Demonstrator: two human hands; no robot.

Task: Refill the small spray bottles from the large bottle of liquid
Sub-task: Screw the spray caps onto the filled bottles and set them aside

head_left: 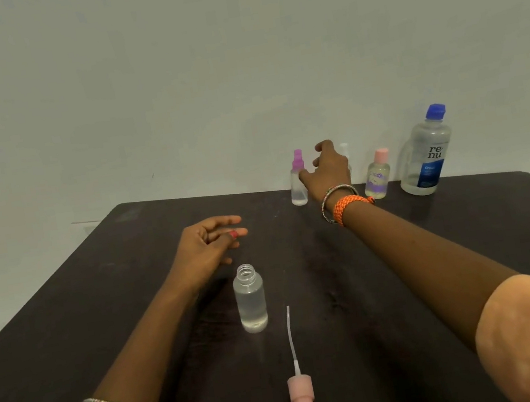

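In front of me on the dark tabletop (98, 294) stands an uncapped spray bottle (250, 299), upright and nearly full of clear liquid, so I judge this one filled. Its pink spray pump (301, 398) lies flat on the tabletop just nearer me, dip tube pointing toward the bottle, not yet screwed back on; that step is left.

My left hand (209, 243) hovers just beyond the uncapped bottle, fingers loosely spread and holding nothing. My right hand (329, 170) is stretched to the far edge of the tabletop, fingers open, between the purple-capped spray bottle (298, 182) and a clear bottle (345, 151) mostly hidden behind my hand. The thumb side looks to be touching the purple-capped one, but I cannot tell whether I have any grip on it.

To the right of these stand a small pink-capped bottle (377, 175) with yellowish liquid and, at the end of the row, the large bottle (427, 156) with the blue cap, closed and upright, well apart from my hands.

So, as I judge it: one bottle filled but uncapped, and the purple-capped one, showing little liquid, probably next.
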